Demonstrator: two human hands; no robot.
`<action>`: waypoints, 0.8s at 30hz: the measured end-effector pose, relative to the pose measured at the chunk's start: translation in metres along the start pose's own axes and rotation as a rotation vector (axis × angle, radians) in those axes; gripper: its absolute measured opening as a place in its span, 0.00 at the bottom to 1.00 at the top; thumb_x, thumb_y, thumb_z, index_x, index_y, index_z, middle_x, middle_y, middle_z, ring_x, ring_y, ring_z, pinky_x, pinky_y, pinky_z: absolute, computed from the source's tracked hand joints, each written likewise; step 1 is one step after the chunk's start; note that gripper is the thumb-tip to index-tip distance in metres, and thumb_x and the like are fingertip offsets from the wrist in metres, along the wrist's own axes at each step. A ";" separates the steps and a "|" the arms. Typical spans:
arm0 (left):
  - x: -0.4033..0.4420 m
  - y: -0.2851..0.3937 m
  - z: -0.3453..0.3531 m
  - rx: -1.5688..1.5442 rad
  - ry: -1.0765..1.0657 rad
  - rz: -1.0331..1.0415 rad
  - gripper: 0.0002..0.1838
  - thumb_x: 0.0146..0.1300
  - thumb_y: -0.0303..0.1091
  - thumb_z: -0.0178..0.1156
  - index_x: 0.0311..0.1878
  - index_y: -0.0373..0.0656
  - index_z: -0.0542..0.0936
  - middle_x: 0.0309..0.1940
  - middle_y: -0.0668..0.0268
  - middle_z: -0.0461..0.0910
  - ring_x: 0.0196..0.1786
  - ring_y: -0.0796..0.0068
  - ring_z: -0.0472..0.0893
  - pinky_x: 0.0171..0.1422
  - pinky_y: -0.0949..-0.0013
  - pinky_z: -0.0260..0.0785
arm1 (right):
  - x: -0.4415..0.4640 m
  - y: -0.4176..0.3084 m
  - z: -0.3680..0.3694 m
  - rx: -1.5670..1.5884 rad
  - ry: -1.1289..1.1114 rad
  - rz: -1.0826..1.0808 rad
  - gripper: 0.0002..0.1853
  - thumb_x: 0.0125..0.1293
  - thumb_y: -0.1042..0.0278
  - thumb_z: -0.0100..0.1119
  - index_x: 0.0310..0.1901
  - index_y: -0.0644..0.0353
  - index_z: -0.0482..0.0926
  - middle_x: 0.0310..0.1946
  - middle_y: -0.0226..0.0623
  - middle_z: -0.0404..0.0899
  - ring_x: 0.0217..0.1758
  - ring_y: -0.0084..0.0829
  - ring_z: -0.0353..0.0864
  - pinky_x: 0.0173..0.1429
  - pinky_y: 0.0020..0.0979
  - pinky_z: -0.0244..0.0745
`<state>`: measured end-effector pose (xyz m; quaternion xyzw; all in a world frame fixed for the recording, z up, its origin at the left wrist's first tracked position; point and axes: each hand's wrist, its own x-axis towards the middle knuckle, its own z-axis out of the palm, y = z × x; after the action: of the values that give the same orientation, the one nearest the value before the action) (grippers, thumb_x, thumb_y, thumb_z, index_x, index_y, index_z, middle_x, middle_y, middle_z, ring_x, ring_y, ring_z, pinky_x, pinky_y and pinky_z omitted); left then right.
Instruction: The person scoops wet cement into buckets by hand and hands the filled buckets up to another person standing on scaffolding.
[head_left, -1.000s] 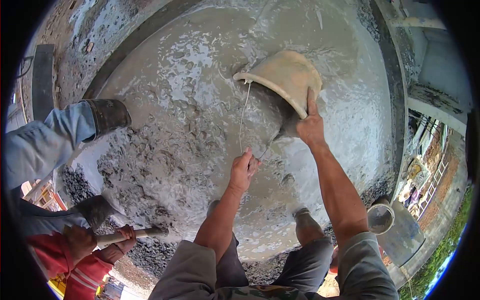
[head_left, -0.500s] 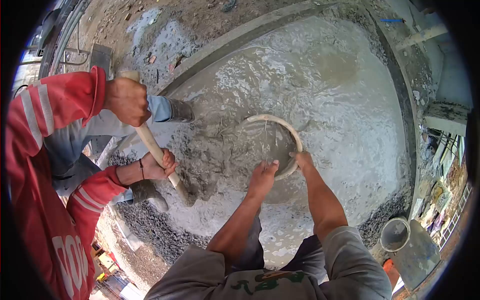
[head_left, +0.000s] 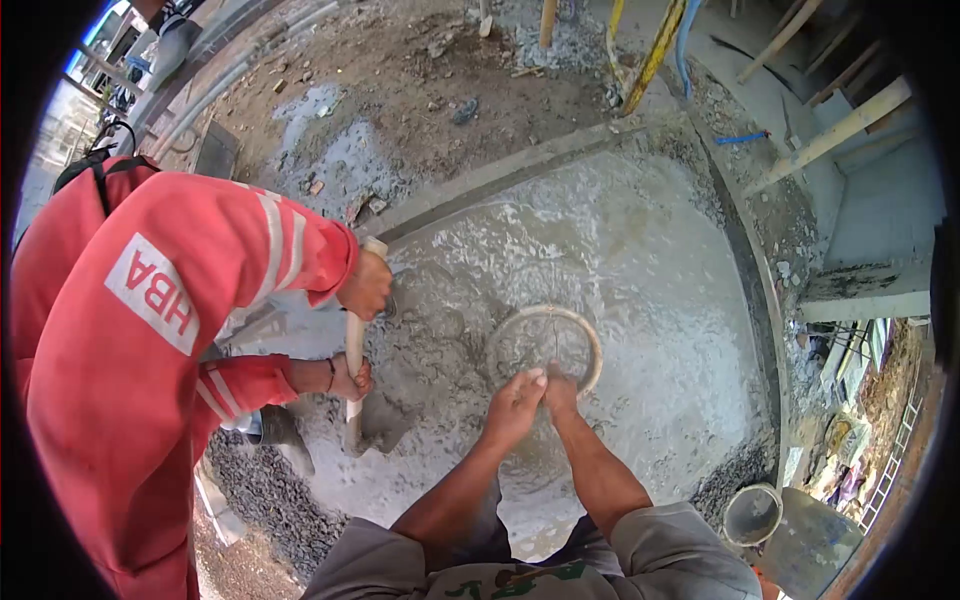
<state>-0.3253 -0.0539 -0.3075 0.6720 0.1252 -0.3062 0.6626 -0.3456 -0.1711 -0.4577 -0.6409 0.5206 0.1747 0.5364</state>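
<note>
A round bucket (head_left: 592, 345) sits mouth-up in the wet grey cement (head_left: 670, 300), its pale rim showing and cement-coloured liquid inside. My left hand (head_left: 517, 402) is closed at the near side of the rim, on the bucket's thin wire handle. Close beside it, my right hand (head_left: 560, 388) is closed too, at the near rim; its fingers are partly hidden, and whether it grips the rim or the handle is unclear.
On the left a person in a red jacket (head_left: 120, 330) holds a wooden tool handle (head_left: 354, 350) whose end is in the cement. A concrete edge (head_left: 480, 190) borders the cement. Another bucket (head_left: 752, 515) stands at the lower right, by gravel (head_left: 265, 500) on the left.
The bucket has gone from tipped on its side to upright. My right hand has moved from the bucket's right side to beside my left hand. The co-worker has leaned further in.
</note>
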 end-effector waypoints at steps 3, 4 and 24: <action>-0.040 0.002 -0.050 0.085 0.072 -0.067 0.23 0.65 0.46 0.53 0.54 0.37 0.73 0.45 0.61 0.79 0.52 0.74 0.75 0.56 0.72 0.63 | 0.079 0.017 0.007 -0.209 0.160 -0.150 0.26 0.63 0.47 0.49 0.30 0.70 0.76 0.23 0.41 0.74 0.23 0.33 0.69 0.26 0.40 0.64; -0.058 0.010 -0.058 0.145 0.093 -0.081 0.22 0.63 0.46 0.54 0.51 0.36 0.76 0.42 0.63 0.80 0.48 0.75 0.76 0.53 0.72 0.65 | 0.063 -0.021 0.002 -0.183 0.120 -0.178 0.25 0.62 0.49 0.51 0.29 0.70 0.76 0.23 0.41 0.73 0.22 0.33 0.69 0.25 0.40 0.64; -0.107 0.098 -0.055 -0.012 -0.165 0.236 0.14 0.55 0.34 0.55 0.44 0.39 0.80 0.34 0.66 0.82 0.38 0.78 0.79 0.44 0.74 0.68 | -0.495 -0.566 -0.179 -0.323 -0.051 -1.061 0.10 0.57 0.65 0.52 0.22 0.61 0.73 0.10 0.27 0.57 0.11 0.22 0.53 0.18 0.29 0.45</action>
<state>-0.3391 0.0157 -0.1693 0.6506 -0.0077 -0.2799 0.7059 -0.1181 -0.1555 0.2810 -0.8849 0.0798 -0.0263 0.4581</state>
